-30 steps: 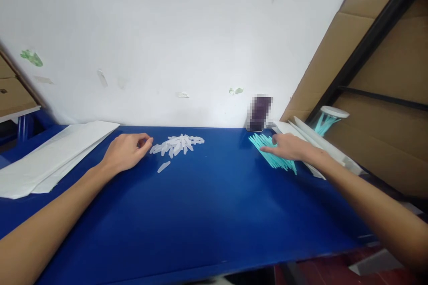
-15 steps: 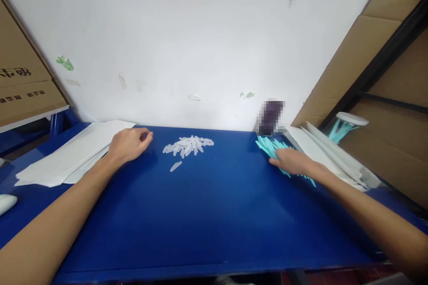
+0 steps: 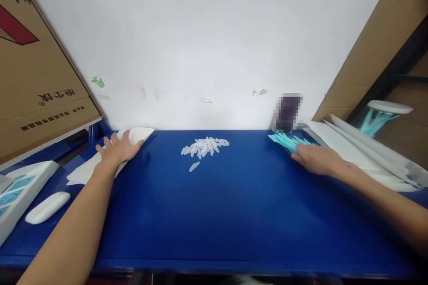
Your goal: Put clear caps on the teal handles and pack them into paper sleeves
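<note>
My left hand (image 3: 117,148) lies over a stack of white sheets (image 3: 83,171) at the left of the blue table, fingers spread and holding nothing. On the right, my right hand (image 3: 316,159) is closed around a bunch of thin teal sticks (image 3: 284,139). Their far ends fan out toward the wall, and the hand hides the near ends. Between the hands, away from both, is a small pile of translucent white blade-shaped pieces (image 3: 205,146). One single piece (image 3: 194,166) lies apart in front of the pile.
A blurred-out dark object (image 3: 287,113) leans on the wall behind the teal sticks. White folded sheets (image 3: 371,156) and a white-lidded jar of teal sticks (image 3: 381,118) are at right. A white computer mouse (image 3: 48,208), a white tray (image 3: 31,182) and a cardboard box (image 3: 50,67) are at left.
My left hand has opened from a loose curl and moved onto the white sheets. My right hand and the teal sticks have shifted slightly. The view has turned left.
</note>
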Tool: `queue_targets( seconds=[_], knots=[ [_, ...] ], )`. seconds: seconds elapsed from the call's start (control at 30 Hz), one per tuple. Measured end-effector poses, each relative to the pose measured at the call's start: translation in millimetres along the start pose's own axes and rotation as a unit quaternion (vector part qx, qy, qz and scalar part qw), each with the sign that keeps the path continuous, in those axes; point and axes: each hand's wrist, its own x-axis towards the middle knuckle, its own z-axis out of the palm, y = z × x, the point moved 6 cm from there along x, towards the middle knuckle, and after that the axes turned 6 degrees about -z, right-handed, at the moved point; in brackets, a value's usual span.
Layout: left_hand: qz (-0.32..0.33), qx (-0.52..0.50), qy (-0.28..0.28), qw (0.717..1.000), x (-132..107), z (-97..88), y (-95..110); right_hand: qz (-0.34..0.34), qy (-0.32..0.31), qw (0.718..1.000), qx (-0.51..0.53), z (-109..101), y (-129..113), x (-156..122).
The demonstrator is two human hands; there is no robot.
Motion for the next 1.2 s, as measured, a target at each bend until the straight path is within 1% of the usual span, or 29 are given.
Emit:
queue_targets(
  seconds=[0.07,0.1,0.13,0.2,0.23,0.3,0.37,0.4,0.47,0.53,0.6,0.7,0.73,0.8,0.9,1.0,1.1,1.2],
  knots=[
    [0.064,-0.033,0.087,0.994,-14,-12.7,26,-0.014,0.018,0.999,-0.024,-11,-12,-8],
    [0.103,-0.057,0.127,0.985,-25,-20.0,42,-0.025,0.023,0.999,-0.032,-16,-20,-12],
    [0.146,-0.084,0.156,0.973,-38,-26.6,60,-0.04,0.027,0.998,-0.036,-19,-31,-17],
    [0.243,-0.134,0.189,0.942,-68,-38.3,95,-0.094,0.03,0.995,-0.031,-23,-57,-25],
    [0.29,-0.153,0.195,0.924,-83,-43.5,111,-0.137,0.032,0.99,-0.022,-24,-73,-29],
    [0.372,-0.185,0.193,0.889,-108,-53.9,138,-0.244,0.039,0.969,0.012,-25,-106,-38],
    [0.436,-0.208,0.162,0.86,-126,-63.8,158,-0.324,0.042,0.944,0.048,-27,-131,-45],
    [0.462,-0.218,0.143,0.847,-132,-68.6,166,-0.345,0.041,0.936,0.059,-29,-139,-47],
    [0.501,-0.24,0.1,0.826,-142,-75.2,178,-0.361,0.036,0.93,0.065,-32,-150,-48],
    [0.533,-0.257,0.055,0.804,-154,-73.1,187,-0.355,0.033,0.932,0.059,-35,-155,-47],
    [0.569,-0.25,0.022,0.783,-172,-60.8,194,-0.34,0.04,0.937,0.062,-36,-158,-46],
    [0.626,-0.197,0.011,0.754,-200,-35.0,196,-0.328,0.059,0.938,0.091,-33,-159,-49],
    [0.635,-0.185,0.01,0.75,-206,-28.8,196,-0.33,0.066,0.937,0.098,-30,-159,-50],
    [0.637,-0.181,0.009,0.749,-212,-24.4,192,-0.339,0.073,0.932,0.105,-26,-157,-54],
    [0.628,-0.185,0.008,0.756,-211,-30.7,188,-0.347,0.083,0.929,0.103,-25,-156,-59],
    [0.638,-0.168,-0.02,0.751,-216,-30.8,188,-0.341,0.11,0.931,0.067,-29,-157,-62],
    [0.641,-0.137,-0.068,0.752,-225,-16.2,191,-0.342,0.139,0.929,0.012,-33,-160,-64],
    [0.637,-0.115,-0.121,0.753,-233,-0.7,192,-0.353,0.141,0.925,-0.004,-33,-161,-62]
  ],
)
